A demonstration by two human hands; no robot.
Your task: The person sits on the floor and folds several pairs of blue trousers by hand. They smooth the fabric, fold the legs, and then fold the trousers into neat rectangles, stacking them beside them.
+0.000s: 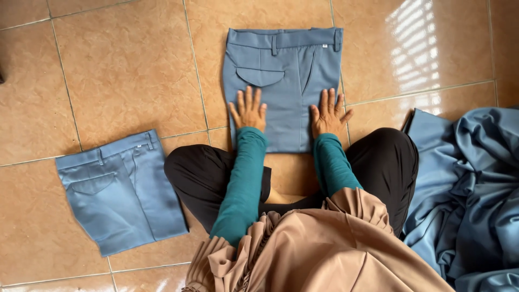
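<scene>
A: What takes up most of the view?

B: A floor of glossy tan ceramic tiles (124, 70), with window light reflected at the far right. Next in size is a loose heap of blue-grey cloth (465, 200) bunched at the right edge, near the person's knee.

A: And the garments?

B: Two. A folded pair of blue-grey trousers with a flap pocket (286, 81) lies straight ahead of the person, waistband on the far side. A second folded pair of the same blue-grey cloth (121, 192) rests on the near left, well apart from the first and tilted.

A: Where are the hands?

B: Both lie flat on the near end of the folded trousers ahead. The left hand (248, 111) presses down on its left part, fingers spread and straight. The right hand (328, 114) presses on the right part, fingers likewise spread, thumb out toward the edge. Neither pinches or grips any cloth; the sleeves are teal.
</scene>
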